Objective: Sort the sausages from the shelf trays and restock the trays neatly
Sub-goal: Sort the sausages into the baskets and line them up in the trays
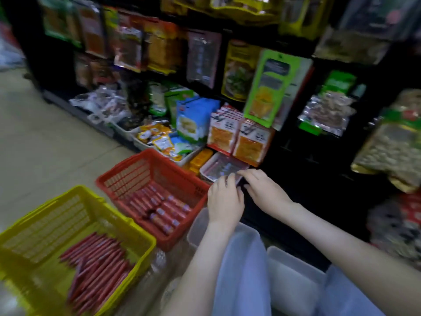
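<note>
Clear plastic tray (224, 166), judged light and bendy, is gripped at its near rim, beside the red mesh basket (134, 174), by left hand (225, 198) and right hand (265, 190).

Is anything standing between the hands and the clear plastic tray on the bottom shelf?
Nothing visible does. The left hand and the right hand hold the near rim of the clear plastic shelf tray. Orange snack packets hang just above its far side, not in the hands' way.

Pale lavender-blue trousers (243, 281) over both knees — light, smooth fabric — and bare forearms (337, 240)
</note>
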`<state>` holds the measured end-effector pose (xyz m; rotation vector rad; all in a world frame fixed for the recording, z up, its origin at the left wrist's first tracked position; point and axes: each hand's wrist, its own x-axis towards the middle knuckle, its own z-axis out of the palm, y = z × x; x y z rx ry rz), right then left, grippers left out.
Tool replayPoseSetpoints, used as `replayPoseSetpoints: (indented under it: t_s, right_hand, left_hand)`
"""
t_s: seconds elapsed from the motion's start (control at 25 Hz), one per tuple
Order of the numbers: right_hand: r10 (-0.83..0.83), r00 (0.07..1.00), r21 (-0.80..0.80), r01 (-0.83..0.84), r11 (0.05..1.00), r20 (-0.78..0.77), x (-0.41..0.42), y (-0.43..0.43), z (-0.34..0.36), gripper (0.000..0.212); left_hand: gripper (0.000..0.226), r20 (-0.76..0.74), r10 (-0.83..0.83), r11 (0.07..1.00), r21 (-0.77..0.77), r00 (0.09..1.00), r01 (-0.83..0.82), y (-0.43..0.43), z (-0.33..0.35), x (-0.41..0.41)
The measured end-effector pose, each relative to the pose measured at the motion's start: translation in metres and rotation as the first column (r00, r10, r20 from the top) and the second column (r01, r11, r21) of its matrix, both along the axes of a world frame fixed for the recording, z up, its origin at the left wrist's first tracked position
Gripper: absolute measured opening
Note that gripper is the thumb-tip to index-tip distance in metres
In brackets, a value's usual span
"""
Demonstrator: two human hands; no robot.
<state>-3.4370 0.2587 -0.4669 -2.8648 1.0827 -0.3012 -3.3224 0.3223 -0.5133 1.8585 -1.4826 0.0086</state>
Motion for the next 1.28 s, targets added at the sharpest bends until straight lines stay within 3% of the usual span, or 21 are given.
replayPoseSetpoints:
  t_s: [0.16,0.28,0.44,0.6,0.76,0.92,1.16,1.28]
  right_hand:
    - [-0.216,0.976,0.089,0.214,0.973,0.006,-0.103,-0.009,-0.004,0.041]
    - [-0.394,0.919,0.146,0.390,0.909,-0.005,-0.185,-0.013,-0.015,0.040]
    - [-0.558,0.814,0.180,0.580,0.794,-0.160,-0.295,-0.007,-0.052,0.042]
    - [-0.649,0.736,0.275,0.676,0.684,-0.193,-0.402,0.011,-0.110,0.047]
    - [-0.779,0.534,0.325,0.838,0.438,-0.329,-0.504,0.060,-0.196,0.051]
    - [-0.789,0.429,0.428,0.873,0.235,-0.441,-0.559,0.097,-0.300,0.060]
    - [-0.712,0.336,0.287,0.938,0.195,-0.617,-0.578,0.104,-0.418,0.093]
    - [-0.645,0.353,0.217,0.934,0.284,-0.678,-0.590,0.094,-0.445,0.096]
  left_hand:
    - [0.029,0.032,-0.249,0.966,0.080,0.968,0.246,-0.039,-0.002,-0.092]
    - [0.035,0.058,-0.411,0.905,0.145,0.910,0.400,-0.063,-0.010,-0.170]
    - [0.031,0.023,-0.635,0.747,0.273,0.772,0.606,-0.079,-0.038,-0.280]
    - [0.037,0.030,-0.772,0.592,0.400,0.635,0.700,-0.081,-0.086,-0.375]
    - [0.039,0.012,-0.865,0.400,0.620,0.501,0.675,-0.074,-0.172,-0.451]
    - [0.050,-0.013,-0.917,0.243,0.774,0.398,0.585,-0.066,-0.262,-0.500]
    - [0.075,-0.060,-0.960,0.072,0.891,0.274,0.448,-0.058,-0.361,-0.529]
    - [0.077,-0.052,-0.968,0.072,0.882,0.247,0.465,-0.053,-0.385,-0.535]
